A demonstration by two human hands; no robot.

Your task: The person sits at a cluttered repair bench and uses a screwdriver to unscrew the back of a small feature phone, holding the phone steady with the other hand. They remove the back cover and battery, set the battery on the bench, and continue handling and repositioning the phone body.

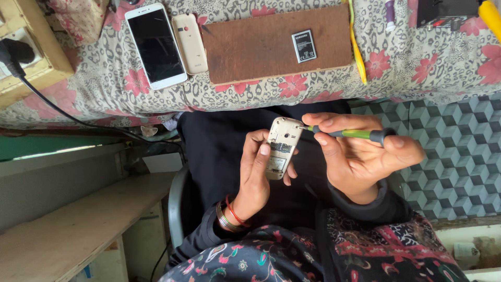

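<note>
The bed (428, 62), under its flowered cloth, carries everything I have laid aside, running along the top of my view. On it lies a brown board (261, 44), its long edge near the bed's front edge, giving small parts a flat, hard place; a dark battery (303, 46) sits near the board's right end, well apart from my hands. Just left of the board lie a white smartphone (155, 46), face up, and a cream back cover (190, 43) touching its right side. At the bed's left corner a wooden socket box (31, 47) holds a black plug, its cable trailing down off the edge.

Below the bed's edge, over my dark lap, I hold the work in the air. My left hand (255, 175) is closed around a small phone (282, 148), back towards me and cover off, thumb pressed on its open back so it stays steady. My right hand (360, 154) grips a green screwdriver (347, 134) between thumb and fingers, lying almost level, its tip at the phone's top corner.

The tip itself is too small to make out, and so is any screw. My left fingers are mostly behind the phone. At the bed's top right, a yellow tool (490, 15) and some dark items are cut off by the frame.
</note>
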